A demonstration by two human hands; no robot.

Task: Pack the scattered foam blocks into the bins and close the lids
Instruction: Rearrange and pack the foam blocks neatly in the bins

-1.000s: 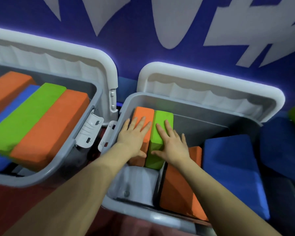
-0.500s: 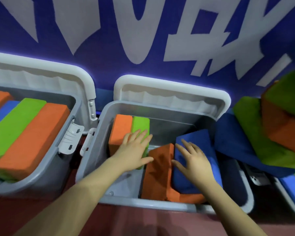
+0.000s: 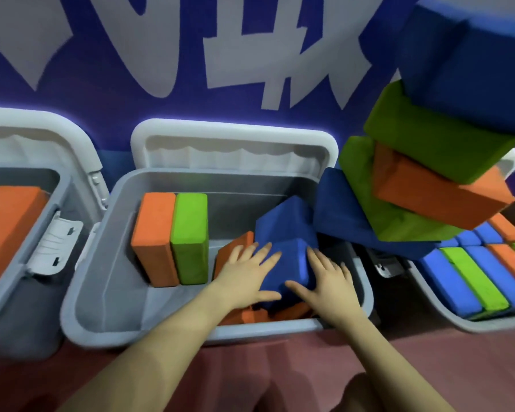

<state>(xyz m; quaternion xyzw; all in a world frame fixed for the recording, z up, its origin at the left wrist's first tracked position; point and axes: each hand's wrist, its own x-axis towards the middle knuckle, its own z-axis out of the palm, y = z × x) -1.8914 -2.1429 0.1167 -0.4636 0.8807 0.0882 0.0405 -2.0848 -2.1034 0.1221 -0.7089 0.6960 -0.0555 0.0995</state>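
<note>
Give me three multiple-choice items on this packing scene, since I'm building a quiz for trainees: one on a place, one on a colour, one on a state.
1. Where do both hands rest?
A. on the blue block in the middle bin
B. on the left bin's lid
C. on the floor

2. Which colours are the two blocks standing side by side at the middle bin's left?
A. blue and blue
B. orange and green
C. green and blue

3. How is the middle bin's lid?
A. shut
B. missing
C. open, leaning back

Answers: 1 A, the left hand and right hand lie with straight fingers on the blue block in the middle bin. 2 B, the orange block stands beside the green block. 3 C, the lid stands up behind the bin.
</note>
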